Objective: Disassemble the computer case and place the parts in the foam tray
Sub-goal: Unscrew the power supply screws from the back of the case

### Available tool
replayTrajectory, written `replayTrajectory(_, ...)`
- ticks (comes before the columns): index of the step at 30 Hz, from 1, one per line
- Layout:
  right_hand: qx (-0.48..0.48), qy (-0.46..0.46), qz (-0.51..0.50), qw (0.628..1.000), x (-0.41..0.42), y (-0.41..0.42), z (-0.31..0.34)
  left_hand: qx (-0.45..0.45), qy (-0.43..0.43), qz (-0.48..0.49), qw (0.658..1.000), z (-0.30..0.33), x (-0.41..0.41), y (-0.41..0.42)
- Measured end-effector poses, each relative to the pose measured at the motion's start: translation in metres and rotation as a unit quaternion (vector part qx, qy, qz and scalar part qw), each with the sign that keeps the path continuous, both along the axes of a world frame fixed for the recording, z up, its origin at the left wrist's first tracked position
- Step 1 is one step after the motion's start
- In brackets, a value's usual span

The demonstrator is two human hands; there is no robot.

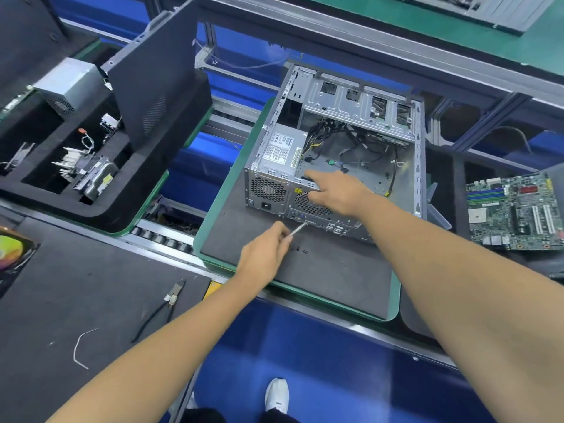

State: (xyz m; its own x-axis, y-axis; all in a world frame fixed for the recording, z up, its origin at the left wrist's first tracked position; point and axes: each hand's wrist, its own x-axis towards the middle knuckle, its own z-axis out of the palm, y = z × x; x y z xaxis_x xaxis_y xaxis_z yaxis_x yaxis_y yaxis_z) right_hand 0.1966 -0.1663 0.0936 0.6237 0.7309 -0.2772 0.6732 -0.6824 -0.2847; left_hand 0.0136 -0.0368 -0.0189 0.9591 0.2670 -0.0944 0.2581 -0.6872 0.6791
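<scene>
Your left hand [265, 251] pinches a thin screwdriver [297, 230] in curled fingers, its tip against the rear panel of the computer case [335, 141]. Your right hand [334, 190] grips the top rear edge of the case, index finger stretched forward, the other fingers curled over the rim beside the power supply [282, 149]. The case lies open on a dark mat [305, 276]; loose cables [351, 138] sit inside. Small screws [300, 248] lie on the mat just beside the left hand. The foam tray [100, 206] sits well apart at left, holding parts. A circuit board [515, 212] rests at right. Cutters [164, 306] lie on the counter [76, 285].
</scene>
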Motion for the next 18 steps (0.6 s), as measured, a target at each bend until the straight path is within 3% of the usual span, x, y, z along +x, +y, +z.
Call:
replayTrajectory(3,0.009,0.009,0.008,1.0,0.002,0.0,0.0,-0.126,-0.005,-0.003,0.992,0.009,0.004,-0.029)
replayTrajectory(6,0.011,0.018,0.011,1.0,0.002,-0.001,0.001,-0.18,-0.015,0.001,0.984,0.011,0.012,-0.05)
replayTrajectory(18,0.012,0.024,0.002,1.0,0.0,-0.001,0.003,-0.168,0.036,0.022,0.985,-0.001,0.03,-0.071)
